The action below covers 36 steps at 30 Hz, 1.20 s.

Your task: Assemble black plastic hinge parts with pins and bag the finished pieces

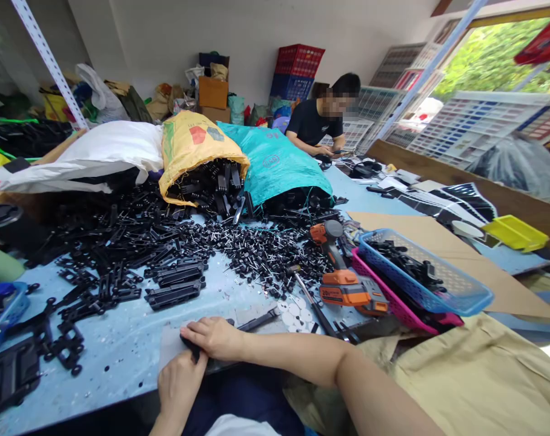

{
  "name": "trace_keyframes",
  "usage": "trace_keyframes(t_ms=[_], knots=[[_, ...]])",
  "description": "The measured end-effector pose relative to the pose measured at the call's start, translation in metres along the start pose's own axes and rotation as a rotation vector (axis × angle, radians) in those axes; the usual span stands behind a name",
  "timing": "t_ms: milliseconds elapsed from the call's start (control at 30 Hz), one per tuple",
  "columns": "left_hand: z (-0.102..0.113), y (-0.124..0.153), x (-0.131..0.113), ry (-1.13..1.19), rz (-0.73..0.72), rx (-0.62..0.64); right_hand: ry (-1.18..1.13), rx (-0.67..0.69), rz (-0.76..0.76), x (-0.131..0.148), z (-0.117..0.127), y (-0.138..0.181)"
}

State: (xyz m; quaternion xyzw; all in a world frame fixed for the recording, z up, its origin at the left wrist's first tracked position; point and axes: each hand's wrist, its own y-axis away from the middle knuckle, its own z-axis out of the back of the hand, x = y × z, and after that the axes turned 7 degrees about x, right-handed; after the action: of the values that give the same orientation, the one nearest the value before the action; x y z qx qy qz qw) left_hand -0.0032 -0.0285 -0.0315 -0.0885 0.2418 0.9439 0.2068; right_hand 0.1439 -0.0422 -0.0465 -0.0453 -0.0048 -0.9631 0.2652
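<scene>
At the near edge of the blue table, my left hand and my right hand meet around a small black plastic part, fingers closed on it. Most of that part is covered by my fingers. Just right of my right hand lies a long black plastic bar. A hammer with a dark handle rests farther right, beside an orange and black cordless driver. Beyond my hands sit several black plastic parts stacked in a row.
Heaps of black parts and black-headed screws cover the table's middle. White, yellow and teal sacks lie behind. A blue basket stands at right. Another person sits across the table.
</scene>
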Motion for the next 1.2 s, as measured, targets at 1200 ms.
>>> trace_keyframes(t_ms=[1200], knots=[[0.000, -0.041, -0.023, -0.071, -0.736, -0.272, -0.031, -0.154, 0.114, -0.066, -0.004, 0.090]])
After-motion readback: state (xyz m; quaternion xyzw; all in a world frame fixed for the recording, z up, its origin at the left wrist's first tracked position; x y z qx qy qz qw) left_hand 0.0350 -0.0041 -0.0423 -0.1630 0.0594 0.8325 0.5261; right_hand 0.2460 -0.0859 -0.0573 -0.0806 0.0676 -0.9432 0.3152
